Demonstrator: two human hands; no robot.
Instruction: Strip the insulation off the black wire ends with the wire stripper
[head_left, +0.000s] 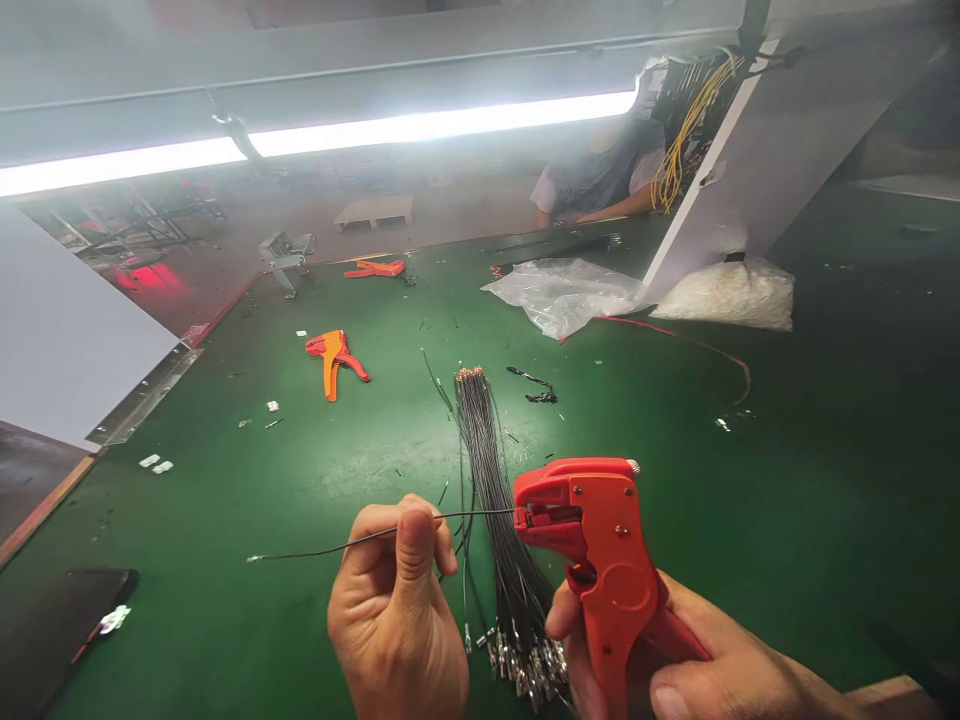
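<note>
Farthest left of my grip, a dark, flat device (71, 635) lies on the green table (225, 510), a crumpled white scrap at its edge. Small white pieces (156, 463) lie beyond it. Next comes the free end of my black wire (322, 551), tipped with metal, sticking out to the left of my left hand (405, 610). I have the wire pinched between thumb and fingers. Ahead of that hand, a bit to its left, lies an orange and red hand tool (334, 362); a similar tool (375, 269) lies farther off near the table's back edge.

Between my hands, a bundle of black wires (487, 480) runs away from me, passing under my wire, which crosses above it. Its metal-tipped near ends crowd close to the held tool, and black scraps (536, 390) lie beside its far end.

The pinched wire runs right into the mouth of the wire stripper (619, 580). My right hand (720, 650) is closed around its handles, which hide some of my fingers. Well beyond the stripper are a clear plastic bag (566, 290), a person's arm (626, 205), a red wire (694, 336) and a filled bag (727, 298) by an upright panel (765, 170).
</note>
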